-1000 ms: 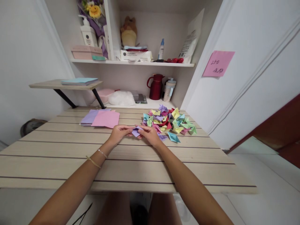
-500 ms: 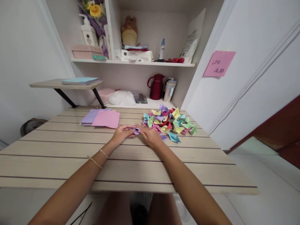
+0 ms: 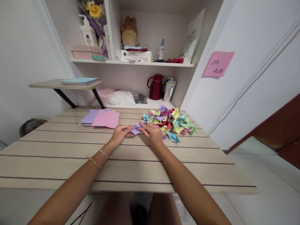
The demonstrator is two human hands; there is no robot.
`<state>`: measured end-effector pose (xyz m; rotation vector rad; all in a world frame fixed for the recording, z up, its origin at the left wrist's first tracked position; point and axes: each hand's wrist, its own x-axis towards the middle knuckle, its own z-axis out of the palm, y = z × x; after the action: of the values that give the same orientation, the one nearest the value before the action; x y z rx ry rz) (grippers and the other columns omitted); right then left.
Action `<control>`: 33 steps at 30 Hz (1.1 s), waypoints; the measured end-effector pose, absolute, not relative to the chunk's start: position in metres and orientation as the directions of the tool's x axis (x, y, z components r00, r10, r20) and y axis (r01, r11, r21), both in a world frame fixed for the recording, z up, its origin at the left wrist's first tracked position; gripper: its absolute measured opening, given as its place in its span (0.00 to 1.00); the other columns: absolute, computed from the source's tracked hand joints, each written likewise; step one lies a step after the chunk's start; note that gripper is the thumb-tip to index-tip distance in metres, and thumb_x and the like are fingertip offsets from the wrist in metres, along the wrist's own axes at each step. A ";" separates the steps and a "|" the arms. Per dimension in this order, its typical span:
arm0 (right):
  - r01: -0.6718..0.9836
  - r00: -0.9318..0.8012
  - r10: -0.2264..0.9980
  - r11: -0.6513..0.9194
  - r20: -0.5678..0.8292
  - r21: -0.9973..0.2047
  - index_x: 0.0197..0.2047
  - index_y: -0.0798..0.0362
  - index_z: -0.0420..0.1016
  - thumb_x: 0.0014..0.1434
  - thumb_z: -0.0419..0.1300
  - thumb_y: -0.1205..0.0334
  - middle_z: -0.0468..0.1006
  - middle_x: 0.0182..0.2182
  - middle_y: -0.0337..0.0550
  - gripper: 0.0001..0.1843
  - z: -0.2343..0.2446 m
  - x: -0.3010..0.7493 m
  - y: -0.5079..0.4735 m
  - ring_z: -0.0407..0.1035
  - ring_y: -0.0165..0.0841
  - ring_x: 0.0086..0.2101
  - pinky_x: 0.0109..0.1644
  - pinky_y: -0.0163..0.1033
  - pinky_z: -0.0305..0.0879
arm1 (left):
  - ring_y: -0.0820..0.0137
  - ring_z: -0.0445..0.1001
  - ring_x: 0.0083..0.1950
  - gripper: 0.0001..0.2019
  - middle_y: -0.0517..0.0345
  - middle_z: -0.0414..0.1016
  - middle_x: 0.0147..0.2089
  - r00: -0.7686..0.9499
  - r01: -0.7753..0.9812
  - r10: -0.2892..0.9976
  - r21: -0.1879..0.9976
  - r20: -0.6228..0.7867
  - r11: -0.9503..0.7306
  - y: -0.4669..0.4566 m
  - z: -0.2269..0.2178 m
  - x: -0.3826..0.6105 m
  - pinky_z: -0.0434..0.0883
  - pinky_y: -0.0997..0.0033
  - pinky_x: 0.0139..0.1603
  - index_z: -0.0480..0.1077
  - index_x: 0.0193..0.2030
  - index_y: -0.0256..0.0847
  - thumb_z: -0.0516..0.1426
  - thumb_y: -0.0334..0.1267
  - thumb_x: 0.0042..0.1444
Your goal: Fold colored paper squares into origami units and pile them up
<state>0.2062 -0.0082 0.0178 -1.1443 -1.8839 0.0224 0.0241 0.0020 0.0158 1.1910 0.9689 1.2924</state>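
Observation:
Between my two hands is a partly folded piece of purple origami paper (image 3: 136, 129), held just above the table. My left hand (image 3: 120, 135) pinches its left end between thumb and fingers. On the other side, my right hand (image 3: 152, 132) grips the right part, its thumb and index finger on the paper. Just beyond and to the right lies a pile of folded paper boats (image 3: 178, 123) in yellow, green, red, pink, purple and blue. A blue paper boat (image 3: 173, 137) sits at the pile's near edge, close to my right hand.
Pink and purple paper sheets (image 3: 106, 119) lie stacked at the left back of the slatted table (image 3: 140, 172). A small raised shelf (image 3: 47, 83) holds blue sheets (image 3: 79, 81). Behind stand a red jug (image 3: 156, 86), a tumbler (image 3: 169, 90) and a white plastic bag (image 3: 122, 98).
The purple paper is turned and shows more of its folded surface. My right hand's fingers have shifted their grip on it, while my left hand stays at its left end.

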 end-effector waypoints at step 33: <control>0.111 -0.109 0.898 0.437 0.426 -0.893 0.50 0.53 0.68 0.54 0.56 0.55 0.76 0.31 0.41 0.21 0.001 0.185 -0.003 0.65 0.27 0.23 0.26 0.32 0.61 | 0.71 0.74 0.31 0.20 0.59 0.72 0.27 0.156 -0.039 0.962 0.974 0.225 -0.222 0.004 0.010 0.025 0.71 0.71 0.36 0.71 0.40 0.35 0.64 0.42 0.40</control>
<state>0.1846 -0.0028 0.0013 -0.9204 -1.5439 0.8604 0.0253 0.0044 0.0100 1.4276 0.9584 1.2588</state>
